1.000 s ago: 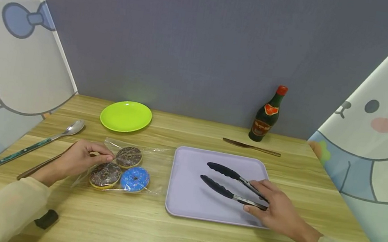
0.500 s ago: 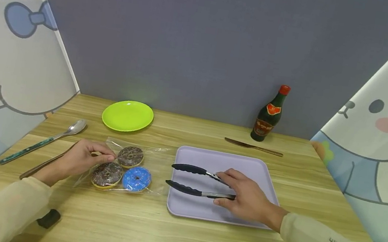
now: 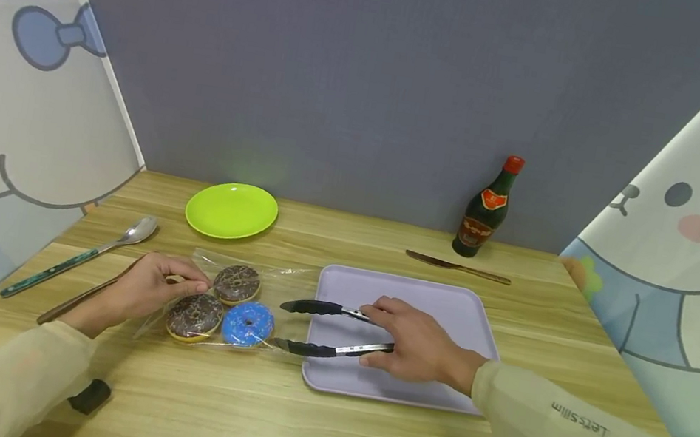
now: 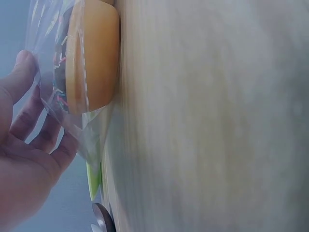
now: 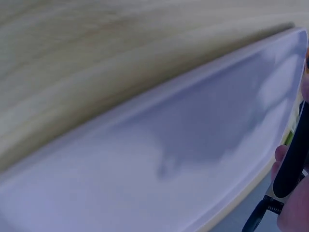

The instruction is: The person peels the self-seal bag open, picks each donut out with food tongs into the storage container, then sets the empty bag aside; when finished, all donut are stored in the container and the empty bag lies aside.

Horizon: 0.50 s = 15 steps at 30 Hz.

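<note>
Two brown-iced ring doughnuts (image 3: 236, 284) and one blue-iced ring doughnut (image 3: 238, 323) lie inside one transparent plastic bag (image 3: 288, 283), beside the lilac rectangular tray (image 3: 456, 298). Left hand (image 3: 141, 290): pinches the bag's edge between thumb and fingers. Right hand (image 3: 418, 344): grips the black-and-silver tongs (image 3: 306, 349); their arms stand spread, tips just beside the blue-iced doughnut, contact not determinable. Progress, as judged: bag held, tongs positioned; gripping a doughnut with the tongs is not yet done. Other items, counted: one lime-green round plate (image 3: 231, 211); one dark-green, red-capped bottle (image 3: 483, 211); one slender brown knife (image 3: 457, 267); one teal-handled metal spoon (image 3: 79, 258); one slim brown utensil (image 3: 69, 302), partly hidden.
</note>
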Tool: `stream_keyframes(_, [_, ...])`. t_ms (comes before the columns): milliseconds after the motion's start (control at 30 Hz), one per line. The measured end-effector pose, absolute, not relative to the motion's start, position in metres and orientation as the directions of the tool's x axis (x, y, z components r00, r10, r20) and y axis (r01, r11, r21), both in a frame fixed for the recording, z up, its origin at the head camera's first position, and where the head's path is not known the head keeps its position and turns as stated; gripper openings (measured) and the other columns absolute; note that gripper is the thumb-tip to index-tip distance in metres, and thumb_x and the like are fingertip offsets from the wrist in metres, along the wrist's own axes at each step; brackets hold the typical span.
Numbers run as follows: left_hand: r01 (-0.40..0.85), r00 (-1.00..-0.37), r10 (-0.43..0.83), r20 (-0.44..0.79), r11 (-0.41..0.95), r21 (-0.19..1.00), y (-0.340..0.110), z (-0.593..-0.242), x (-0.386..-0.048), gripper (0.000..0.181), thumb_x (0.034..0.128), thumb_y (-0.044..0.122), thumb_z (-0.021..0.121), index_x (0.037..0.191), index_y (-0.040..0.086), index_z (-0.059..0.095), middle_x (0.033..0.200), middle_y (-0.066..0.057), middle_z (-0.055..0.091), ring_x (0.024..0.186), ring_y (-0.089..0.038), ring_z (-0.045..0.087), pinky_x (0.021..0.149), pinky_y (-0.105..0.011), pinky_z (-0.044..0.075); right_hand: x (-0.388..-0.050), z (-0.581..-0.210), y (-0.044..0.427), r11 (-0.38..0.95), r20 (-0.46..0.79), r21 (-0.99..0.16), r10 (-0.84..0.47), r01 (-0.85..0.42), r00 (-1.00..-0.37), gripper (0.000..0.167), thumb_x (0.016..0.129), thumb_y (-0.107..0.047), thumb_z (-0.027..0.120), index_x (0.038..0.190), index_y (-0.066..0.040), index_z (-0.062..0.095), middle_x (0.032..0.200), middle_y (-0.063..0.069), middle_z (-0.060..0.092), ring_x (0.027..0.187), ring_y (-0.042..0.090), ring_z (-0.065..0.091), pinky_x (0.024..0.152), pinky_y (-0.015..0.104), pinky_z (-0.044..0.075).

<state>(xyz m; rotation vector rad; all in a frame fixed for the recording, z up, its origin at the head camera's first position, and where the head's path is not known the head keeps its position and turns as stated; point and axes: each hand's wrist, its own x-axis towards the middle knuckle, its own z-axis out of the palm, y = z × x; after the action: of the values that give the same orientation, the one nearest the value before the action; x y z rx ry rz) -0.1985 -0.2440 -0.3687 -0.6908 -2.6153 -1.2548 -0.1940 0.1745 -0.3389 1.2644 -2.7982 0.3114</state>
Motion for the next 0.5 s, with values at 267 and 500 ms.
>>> stream_keyframes(267, [0.48,-0.875,0.341,0.344,0.519,0.707,-0.243,-0.371,-0.199,0.006,0.0836,0.005,0.071,0.087,0.006,0.075,0.088,-0.003,0.07,0.08,-0.007,0.061,0.063,-0.025,0.052,-0.202,-0.335,0.161,0.635,0.077,-0.129,-0.759,-0.761,-0.646,0.069,0.08,-0.047,0.072,0.133,-0.009,0.053,0.114,-0.001,0.052,0.097,0.012,0.05,0.075,0.032,0.046])
stream_keyframes(500, [0.477,-0.878,0.331,0.347,0.534,0.698,-0.242,-0.372,-0.199,0.006,0.0835,0.005,0.072,0.087,0.007,0.075,0.087,0.0,0.07,0.081,-0.007,0.061,0.063,-0.025,0.052,-0.207,-0.336,0.155,0.62,0.064,-0.124,-0.774,-0.774,-0.63,0.071,0.08,-0.048,0.072,0.135,-0.008,0.051,0.114,0.001,0.051,0.098,0.014,0.049,0.077,0.032,0.045])
